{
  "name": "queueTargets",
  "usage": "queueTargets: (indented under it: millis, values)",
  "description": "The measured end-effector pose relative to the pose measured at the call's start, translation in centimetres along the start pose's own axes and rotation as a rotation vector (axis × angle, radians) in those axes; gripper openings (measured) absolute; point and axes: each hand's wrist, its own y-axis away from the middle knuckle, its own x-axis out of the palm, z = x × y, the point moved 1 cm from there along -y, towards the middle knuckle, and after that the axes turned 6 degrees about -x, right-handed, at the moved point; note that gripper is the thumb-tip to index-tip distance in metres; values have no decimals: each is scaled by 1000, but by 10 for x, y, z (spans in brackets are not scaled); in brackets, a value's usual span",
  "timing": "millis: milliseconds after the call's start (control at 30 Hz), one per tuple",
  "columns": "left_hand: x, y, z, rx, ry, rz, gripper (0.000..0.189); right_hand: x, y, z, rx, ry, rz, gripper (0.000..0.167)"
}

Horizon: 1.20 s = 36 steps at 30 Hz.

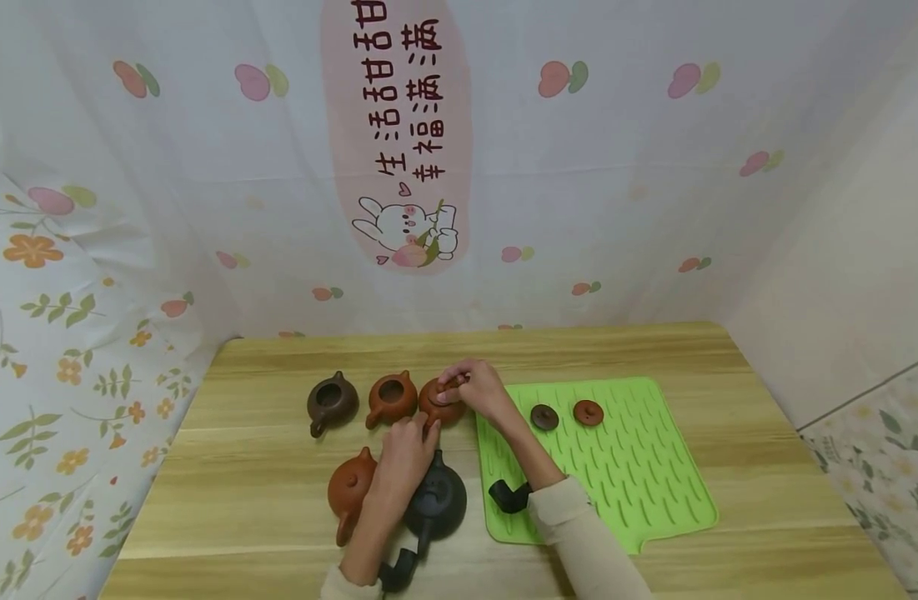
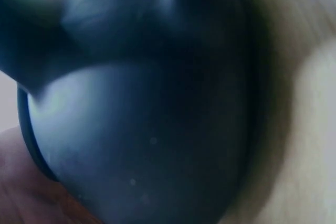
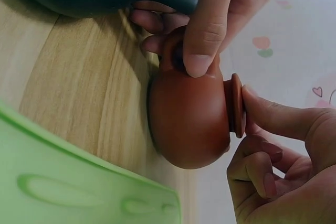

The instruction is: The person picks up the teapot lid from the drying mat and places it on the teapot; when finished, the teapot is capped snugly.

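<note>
A reddish-brown clay teapot [image 3: 189, 114] stands at the back middle of the table. My left hand [image 1: 406, 450] grips its handle, the thumb laid over it in the right wrist view. With thumb and fingers, my right hand [image 1: 477, 392] pinches the matching lid [image 3: 237, 106] at the pot's mouth; a step of the lid's inner rim shows under its edge. Just below my left hand is a dark grey lidded teapot [image 1: 438, 500], which fills most of the left wrist view. An orange-brown lidded teapot [image 1: 346, 485] sits left of my left forearm, partly hidden by it.
Two lidless teapots, one dark brown [image 1: 342, 417] and one reddish [image 1: 397, 412], stand at the back left. On the right, a green ridged mat [image 1: 616, 475] bears a dark lid [image 1: 544, 417] and a reddish lid [image 1: 589, 412]. A printed curtain [image 1: 616, 208] hangs behind the table.
</note>
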Motion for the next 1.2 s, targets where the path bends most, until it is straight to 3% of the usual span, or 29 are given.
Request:
queueTargets:
  millis: [600,700,733,833,933,967,1067,1133,1200]
  values:
    - [-9,4,7,-14,0,18,24,11,0,-2,0,-45,22,11]
    - [-16,3,8,-40,30,76,32,11,0,-2,-16,-36,43,14]
    - [-19,3,11,-53,37,87,45,9,2,-3,-18,-32,43,15]
    - [-28,-3,30,-38,61,64,59,-6,9,-5,-15,-21,31,22]
    - [-65,-6,34,34,79,-30,57,-40,23,-13,-7,-6,-4,27]
    - [-81,-7,32,59,78,-49,45,-54,28,-17,-8,3,-18,28]
    - [-132,-8,18,82,50,-53,27,-98,44,-32,-10,39,-96,32]
    - [-147,-11,22,84,12,-18,21,-122,54,-42,-11,67,-172,35]
    - [-150,-14,31,112,-17,2,23,-139,64,-52,-5,91,-232,38]
